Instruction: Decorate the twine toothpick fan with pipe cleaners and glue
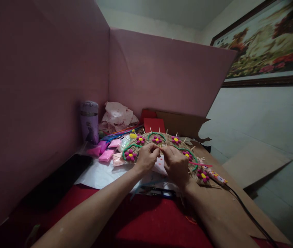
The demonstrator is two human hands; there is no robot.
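Observation:
My left hand [148,158] and my right hand [174,165] meet at the fingertips, both pinched closed. What sits between the fingers is too small to make out. Just beyond them lies a curved twine-covered piece [169,136] with thin sticks poking out along its edge. Magenta flowers with yellow centres, such as one flower [131,155] at the left, are spaced along it. Green wavy strands [123,153] run between the flowers. A pink strip [200,164] juts out to the right of my right hand. My hands hide the middle of the piece.
A flower-patterned tool [216,176] with a black cord rests at right on cardboard [229,203]. Pink packets [106,155] and a purple tumbler [89,122] stand left. A black-handled tool [162,193] lies near my wrists. Pink panels [162,75] enclose the back and left.

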